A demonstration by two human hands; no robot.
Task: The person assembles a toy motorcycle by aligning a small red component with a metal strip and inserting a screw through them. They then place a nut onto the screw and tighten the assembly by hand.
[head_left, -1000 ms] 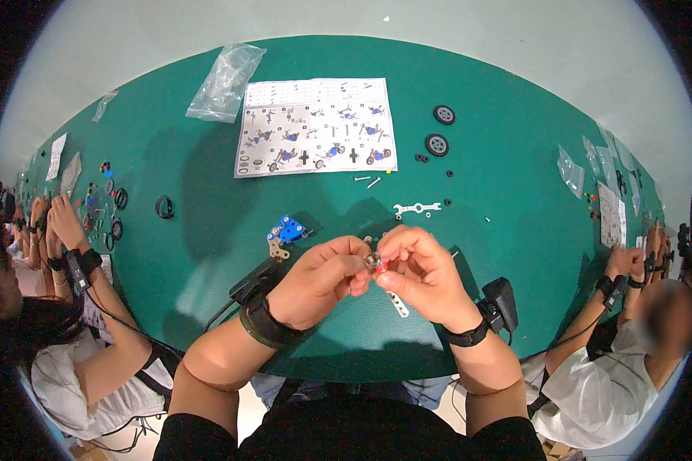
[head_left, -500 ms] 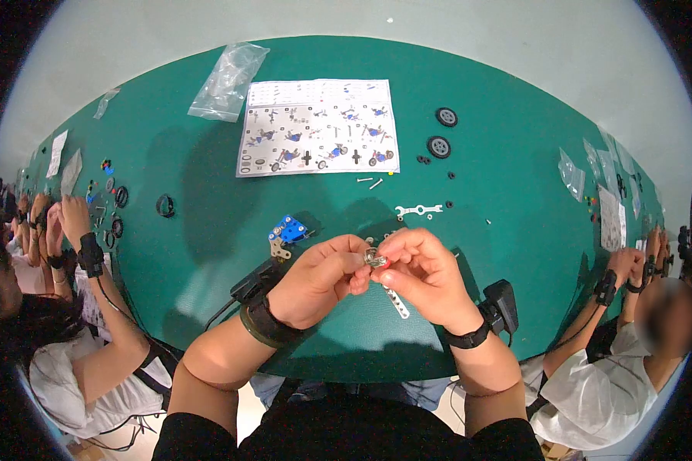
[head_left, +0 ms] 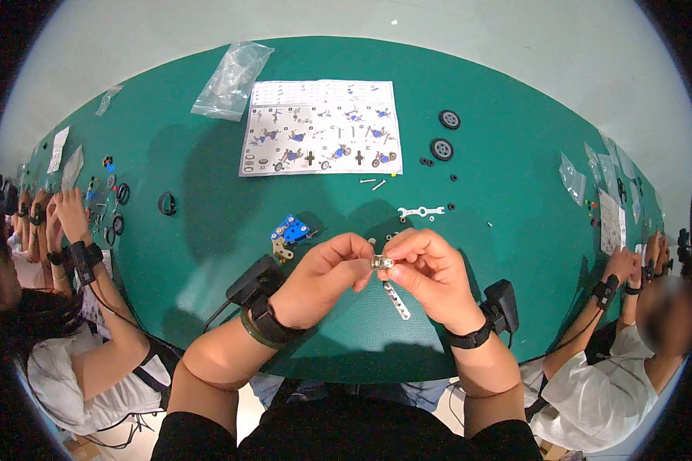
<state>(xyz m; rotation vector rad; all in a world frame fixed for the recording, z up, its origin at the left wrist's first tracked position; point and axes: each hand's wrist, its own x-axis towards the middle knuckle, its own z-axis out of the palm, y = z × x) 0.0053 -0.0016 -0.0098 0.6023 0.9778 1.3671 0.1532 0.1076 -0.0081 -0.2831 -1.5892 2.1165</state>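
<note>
Between the fingertips of both hands is a small silvery metal part (head_left: 381,263). My left hand (head_left: 332,270) pinches it from the left, thumb and forefinger closed on its edge. From the right, my right hand (head_left: 427,275) grips it between thumb and fingers. A white perforated strip (head_left: 397,300) slants down just below the fingertips; whether it joins the metal part is hidden. The blue assembly with tan brackets (head_left: 290,230) lies beyond my left hand. Past my right hand lies a white wrench (head_left: 421,211), with small nuts near it.
An instruction sheet (head_left: 321,129) lies ahead, with a clear plastic bag (head_left: 232,81) at its left. Two black wheels (head_left: 441,149) and two screws (head_left: 378,185) are to its right. A black ring (head_left: 167,203) lies farther left. People work at both sides.
The silvery part has turned and shows more clearly between the fingertips. My left fingers have shifted slightly, and the red spot seen by my right fingertips is no longer visible.
</note>
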